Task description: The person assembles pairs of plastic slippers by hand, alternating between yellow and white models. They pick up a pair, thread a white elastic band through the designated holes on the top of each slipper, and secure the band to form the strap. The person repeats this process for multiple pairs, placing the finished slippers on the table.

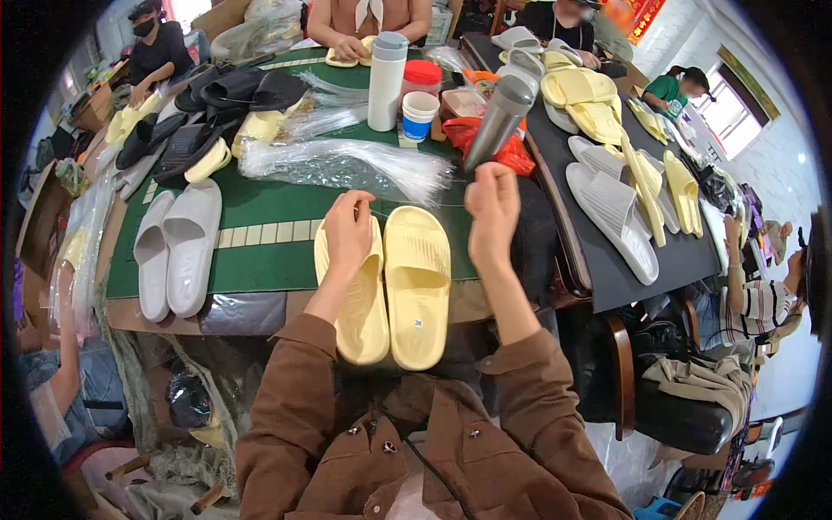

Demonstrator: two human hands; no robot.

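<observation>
A pair of pale yellow ribbed slide slippers stands side by side at the table's near edge, soles toward me. My left hand [349,230] is over the left slipper [362,325], partly covering its strap, its fingers pinched together. The right slipper [418,299] shows its footbed and a small white sticker. My right hand [492,208] is raised just right of the pair, closed in a fist-like pinch. A thin clear strand seems to run between both hands, though its ends are hidden in the fingers. Beyond them lies a bundle of clear plastic strands [347,169].
Grey slippers [189,247] stand at left on the green mat [251,290]; black slippers [234,91] are piled behind. A white bottle [387,82], paper cup [419,115] and steel tumbler [501,121] stand ahead. More slippers cover the black table [576,256] at right. Several people work around.
</observation>
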